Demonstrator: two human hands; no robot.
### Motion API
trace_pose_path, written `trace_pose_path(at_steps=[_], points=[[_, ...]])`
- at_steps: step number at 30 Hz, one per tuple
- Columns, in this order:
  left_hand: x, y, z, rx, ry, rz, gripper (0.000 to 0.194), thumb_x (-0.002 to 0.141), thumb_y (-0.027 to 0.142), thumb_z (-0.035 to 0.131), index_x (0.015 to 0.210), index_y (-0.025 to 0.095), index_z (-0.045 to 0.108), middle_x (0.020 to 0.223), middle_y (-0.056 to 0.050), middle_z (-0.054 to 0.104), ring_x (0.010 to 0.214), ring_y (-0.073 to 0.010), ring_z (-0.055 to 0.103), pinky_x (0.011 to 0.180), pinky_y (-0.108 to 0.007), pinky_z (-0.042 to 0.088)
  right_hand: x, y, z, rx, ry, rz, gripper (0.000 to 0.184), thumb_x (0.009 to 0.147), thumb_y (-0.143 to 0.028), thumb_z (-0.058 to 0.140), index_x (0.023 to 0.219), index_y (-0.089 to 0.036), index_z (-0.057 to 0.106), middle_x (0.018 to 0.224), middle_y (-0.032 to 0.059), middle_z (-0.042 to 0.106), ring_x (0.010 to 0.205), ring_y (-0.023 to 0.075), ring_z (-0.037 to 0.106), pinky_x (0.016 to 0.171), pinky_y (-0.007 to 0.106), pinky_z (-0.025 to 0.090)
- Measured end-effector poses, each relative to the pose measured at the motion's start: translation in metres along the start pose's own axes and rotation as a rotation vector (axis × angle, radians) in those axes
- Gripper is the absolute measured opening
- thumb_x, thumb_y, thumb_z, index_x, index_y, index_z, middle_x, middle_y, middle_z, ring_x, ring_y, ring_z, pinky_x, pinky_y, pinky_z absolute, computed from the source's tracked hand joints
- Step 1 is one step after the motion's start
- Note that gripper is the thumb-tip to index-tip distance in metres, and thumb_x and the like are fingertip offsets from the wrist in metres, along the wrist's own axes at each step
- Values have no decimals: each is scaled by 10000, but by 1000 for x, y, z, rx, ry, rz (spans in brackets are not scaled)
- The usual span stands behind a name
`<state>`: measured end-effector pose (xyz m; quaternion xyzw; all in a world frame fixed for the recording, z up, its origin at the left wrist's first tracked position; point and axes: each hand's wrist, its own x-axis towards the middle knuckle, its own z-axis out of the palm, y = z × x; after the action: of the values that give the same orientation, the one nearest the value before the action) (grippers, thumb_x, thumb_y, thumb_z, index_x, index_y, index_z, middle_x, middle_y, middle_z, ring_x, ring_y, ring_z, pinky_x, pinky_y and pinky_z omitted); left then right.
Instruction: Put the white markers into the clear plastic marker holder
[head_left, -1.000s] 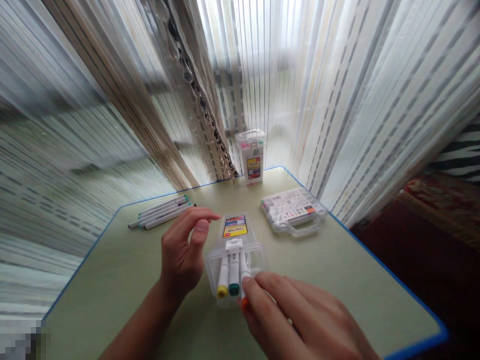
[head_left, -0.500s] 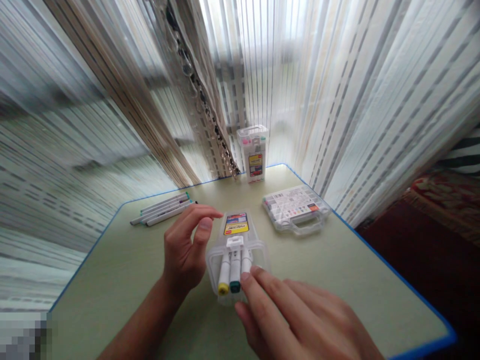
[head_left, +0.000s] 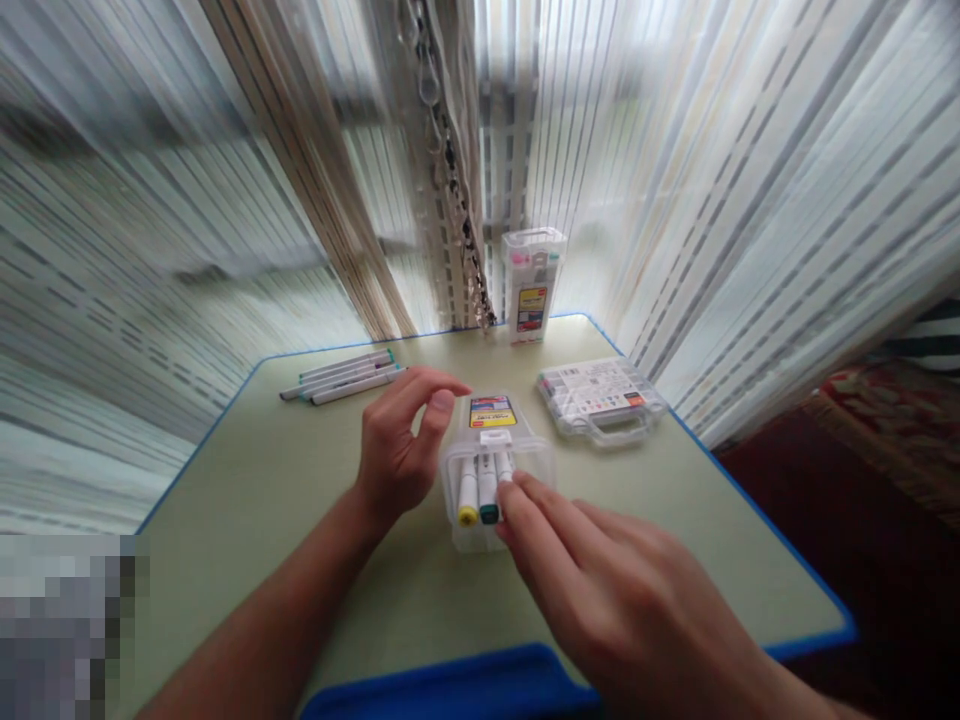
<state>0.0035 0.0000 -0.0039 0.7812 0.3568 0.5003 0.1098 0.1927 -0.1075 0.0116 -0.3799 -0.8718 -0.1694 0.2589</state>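
A clear plastic marker case point(head_left: 493, 412) lies on its side in the middle of the table, its open end towards me. Out of it stick a yellow-tipped marker point(head_left: 467, 500) and a dark green-tipped marker point(head_left: 489, 500). My right hand point(head_left: 607, 570) pinches a third white marker point(head_left: 505, 466) at the right of these; its end is covered by my fingers. Along the case's left side is my left hand point(head_left: 401, 440), index finger stretched to the case's upper left edge and thumb raised apart. Its other fingers are partly hidden.
Several loose white markers point(head_left: 345, 378) lie at the back left. A full upright marker case point(head_left: 532, 290) stands at the far edge, and a flat clear case with a handle point(head_left: 600, 400) rests at the right. Striped string curtains point(head_left: 300, 150) hang behind the blue-edged table point(head_left: 300, 520).
My right hand has moved forward along the third marker, and its orange end, visible earlier, is now covered. My left hand keeps its place beside the case. The view has shifted, showing a blue edge nearby.
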Motion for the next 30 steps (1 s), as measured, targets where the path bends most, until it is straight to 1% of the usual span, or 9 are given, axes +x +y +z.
trace_pose_path(at_steps=[6, 12, 17, 21, 23, 25, 26, 28, 30], points=[[0, 0, 0, 6, -6, 1, 268, 1009, 240, 455, 903, 172, 692, 886, -54, 717, 853, -179, 653, 801, -318, 499, 0, -2, 2, -9, -1, -10, 332, 896, -64, 571, 1181, 39, 705, 1028, 233, 779, 694, 256, 753, 582, 333, 626], [0, 1, 1, 28, -16, -13, 277, 1011, 264, 449, 899, 179, 687, 887, -58, 717, 845, -184, 650, 795, -321, 502, 6, -2, 0, 0, 9, 21, 352, 942, -138, 505, 1176, 19, 715, 1019, 234, 786, 692, 257, 767, 570, 333, 626], [-1, -11, 1, 70, -14, -14, 273, 1014, 258, 451, 919, 171, 691, 911, -59, 722, 873, -183, 662, 816, -315, 506, 6, -1, -8, 11, 141, -58, 287, 914, -131, 558, 1093, 3, 737, 1009, 222, 796, 684, 251, 773, 533, 321, 605], [2, -35, -6, 317, -108, -125, 258, 997, 254, 458, 961, 174, 701, 925, -70, 725, 896, -210, 668, 849, -337, 526, 7, 4, -26, 116, 296, -73, 203, 880, -126, 660, 1068, -94, 729, 952, 123, 816, 728, 198, 771, 645, 278, 609], [5, -50, -16, 531, -166, -231, 250, 962, 192, 468, 1015, 173, 712, 1020, -94, 730, 987, -237, 673, 917, -361, 522, 15, 14, -33, 157, 367, -34, 164, 894, -148, 655, 1040, -161, 728, 858, 69, 810, 689, 179, 753, 656, 271, 593], [6, -64, -28, 722, -200, -330, 281, 932, 151, 479, 1084, 169, 715, 1123, -113, 723, 1094, -265, 660, 972, -376, 511, 32, 30, -35, 157, 409, 55, 105, 923, -222, 640, 941, -200, 741, 711, 33, 764, 572, 163, 700, 576, 275, 551], [7, -71, -35, 796, -224, -386, 307, 928, 145, 480, 1136, 167, 705, 1169, -118, 714, 1129, -272, 653, 988, -381, 506, 42, 40, -32, 176, 385, 121, 131, 934, -253, 631, 885, -209, 744, 613, 5, 710, 489, 141, 642, 517, 267, 508], [6, -81, -47, 882, -252, -468, 343, 914, 131, 475, 1181, 157, 690, 1185, -130, 706, 1138, -285, 651, 993, -394, 506, 63, 62, -19, 259, 371, 260, 228, 942, -312, 605, 793, -205, 741, 548, -8, 666, 427, 125, 581, 475, 263, 447], [5, -87, -54, 907, -260, -497, 333, 906, 140, 478, 1160, 145, 693, 1164, -149, 704, 1111, -303, 656, 972, -411, 514, 78, 83, 1, 356, 364, 407, 272, 936, -340, 582, 789, -179, 745, 582, 15, 695, 493, 142, 629, 487, 253, 438]])
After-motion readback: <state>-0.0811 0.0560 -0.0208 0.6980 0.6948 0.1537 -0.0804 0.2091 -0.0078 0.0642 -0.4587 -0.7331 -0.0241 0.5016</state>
